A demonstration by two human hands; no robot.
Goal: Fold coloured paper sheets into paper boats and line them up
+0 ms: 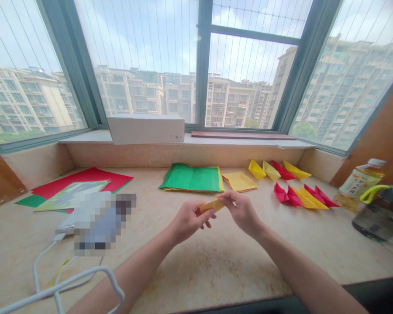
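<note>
We hold the yellow paper (212,206) above the surface (216,270), folded to a narrow strip. Our left hand (187,224) pinches its 8 o'clock end between thumb and fingers; our right hand (245,214) pinches its 2 o'clock end. We judge the step in hand to be folding or creasing. The next move calls for aligned edges and firm thumb pressure along the fold. From the paper, green sheets (191,178) lie at 11 o'clock, yellow sheets (240,181) at 1, folded boats (309,198) toward 2 and 3.
</note>
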